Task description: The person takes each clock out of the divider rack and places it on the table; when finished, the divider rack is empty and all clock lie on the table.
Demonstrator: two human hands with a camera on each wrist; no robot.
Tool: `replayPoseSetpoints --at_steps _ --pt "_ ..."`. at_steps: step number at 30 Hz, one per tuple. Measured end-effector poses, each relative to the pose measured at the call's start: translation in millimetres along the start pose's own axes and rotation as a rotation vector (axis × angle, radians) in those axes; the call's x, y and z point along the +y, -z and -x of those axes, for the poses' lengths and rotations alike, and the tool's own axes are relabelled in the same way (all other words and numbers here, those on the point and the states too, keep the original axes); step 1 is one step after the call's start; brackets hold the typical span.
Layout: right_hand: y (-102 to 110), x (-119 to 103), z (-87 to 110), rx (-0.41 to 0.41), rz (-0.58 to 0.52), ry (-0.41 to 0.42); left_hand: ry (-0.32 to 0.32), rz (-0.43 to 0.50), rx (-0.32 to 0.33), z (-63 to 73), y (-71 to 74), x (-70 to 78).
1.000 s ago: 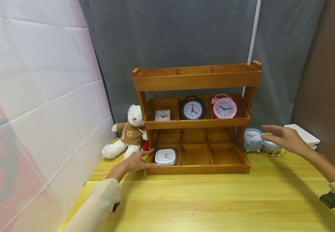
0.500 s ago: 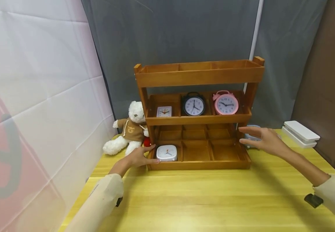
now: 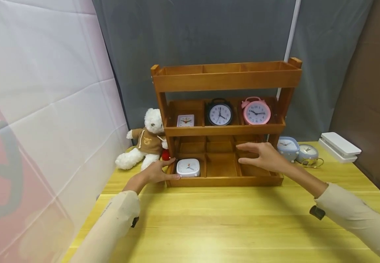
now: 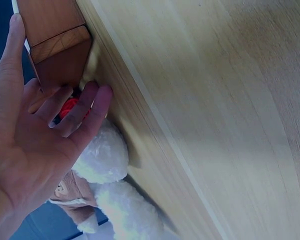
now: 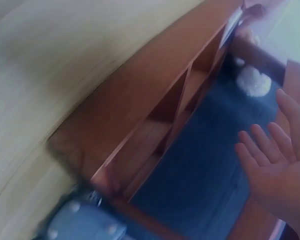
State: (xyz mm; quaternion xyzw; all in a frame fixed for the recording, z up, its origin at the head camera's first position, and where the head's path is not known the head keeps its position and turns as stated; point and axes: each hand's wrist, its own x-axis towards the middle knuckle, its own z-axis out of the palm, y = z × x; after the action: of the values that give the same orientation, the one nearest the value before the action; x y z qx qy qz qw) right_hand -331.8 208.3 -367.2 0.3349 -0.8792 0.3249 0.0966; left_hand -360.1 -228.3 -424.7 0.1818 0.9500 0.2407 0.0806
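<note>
My left hand (image 3: 154, 172) rests at the lower left corner of a wooden shelf (image 3: 226, 81), its thumb by the front rim and fingers along the side. In the left wrist view the fingers (image 4: 100, 102) are loosely bent and the palm stands off the wood. Just beside the thumb, a white square-faced alarm clock (image 3: 188, 168) sits in the lower left compartment. My right hand (image 3: 265, 157) hovers before the lower right compartments, thumb and fingers apart, holding nothing. Higher up stand a small white clock (image 3: 185, 121), a black clock (image 3: 219, 113) and a pink clock (image 3: 257, 112).
A white teddy bear (image 3: 148, 140) in a brown hoodie leans left of the shelf, near a red flower-like thing (image 3: 166, 155). To the right stand a blue clock (image 3: 288, 149), a greyish round clock (image 3: 307, 154) with gold trim, and white boxes (image 3: 340, 147).
My right hand has moved left, from beside the blue clock to in front of the lower right compartments. The left hand stays at the shelf corner. The head view has shifted slightly.
</note>
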Motion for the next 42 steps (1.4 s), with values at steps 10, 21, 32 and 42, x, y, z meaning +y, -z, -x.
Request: replayPoseSetpoints --at_steps 10,21,32,42 --pt "-44 -18 -55.1 -0.054 -0.049 0.028 0.015 0.002 0.017 0.0 8.8 2.6" --pt "-106 -29 -104.0 -0.189 0.014 0.059 0.001 -0.018 0.045 4.9 9.3 -0.8" --pt "-152 -32 -121.4 -0.296 -0.030 0.037 0.031 0.010 0.033 11.5 -0.6 -5.3" --pt "-157 -28 -124.8 -0.351 0.004 0.055 0.014 0.024 0.030 11.7 -1.0 6.1"
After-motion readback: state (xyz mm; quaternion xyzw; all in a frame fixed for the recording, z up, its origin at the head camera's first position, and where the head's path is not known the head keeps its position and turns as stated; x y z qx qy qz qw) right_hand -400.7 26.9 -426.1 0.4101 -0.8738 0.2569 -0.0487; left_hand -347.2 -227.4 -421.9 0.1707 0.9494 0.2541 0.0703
